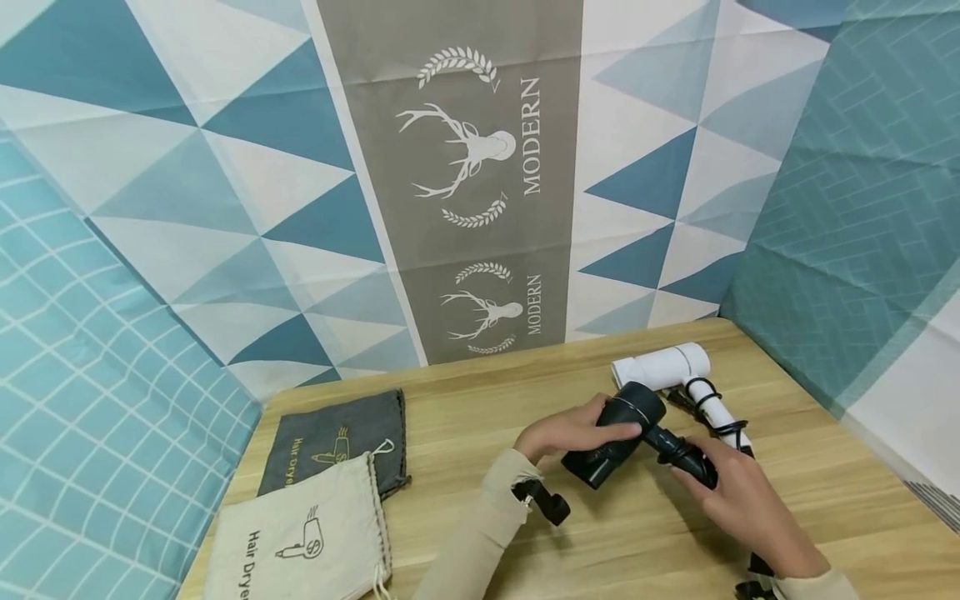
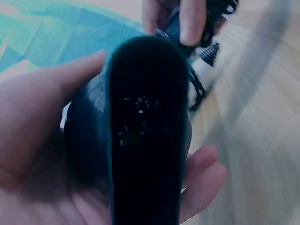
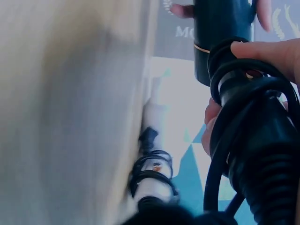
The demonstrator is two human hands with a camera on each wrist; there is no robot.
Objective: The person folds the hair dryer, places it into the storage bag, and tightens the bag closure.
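Note:
A black hair dryer (image 1: 634, 405) is held up over the wooden table by both hands. My left hand (image 1: 558, 431) grips its barrel, thumb on the near side. Around the handle, wrapped with black cord (image 3: 262, 86), my right hand (image 1: 738, 504) is curled. In the left wrist view the flat nozzle (image 2: 147, 140) faces the camera and hides part of the barrel. Just behind the black dryer, a white hair dryer (image 1: 660, 367) lies on the table, its handle also wound with black cord.
A dark grey drawstring bag (image 1: 382, 417) and a cream drawstring bag (image 1: 292, 517), both printed "Hair Dryer", lie overlapping at the table's left. Patterned sheets (image 1: 487, 250) stand behind and beside the wooden table (image 1: 465, 400). A black strap (image 1: 542, 500) circles the left wrist.

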